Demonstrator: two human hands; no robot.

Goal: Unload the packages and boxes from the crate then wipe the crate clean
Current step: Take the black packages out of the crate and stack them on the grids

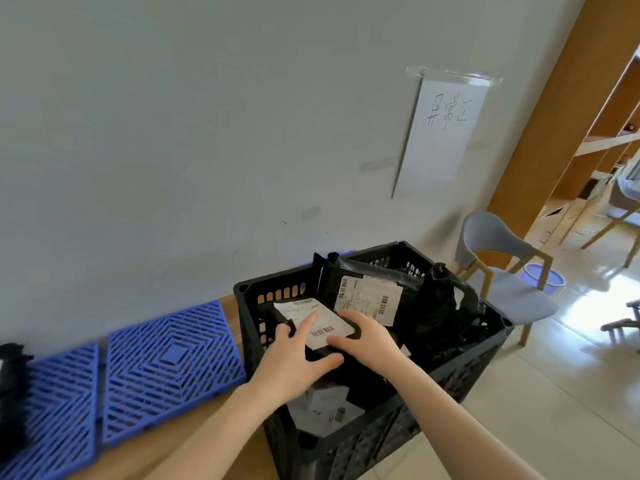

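The left grip (298, 356) and the right grip (365, 337) both hold the flat black package (303, 311) at 10 o'clock inside the crate (460, 372); its smooth wrapping could slip and it falls on the packages below (327, 405)

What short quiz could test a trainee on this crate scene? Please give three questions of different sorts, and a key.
1. True or false: the crate is already empty.
2. What do the left hand and the right hand grip together? A) a cloth B) the labelled black package C) a bottle
3. Fill in: seen by the person, the blue grid mats lie to the crate's ____.
Key: 1 false; 2 B; 3 left.
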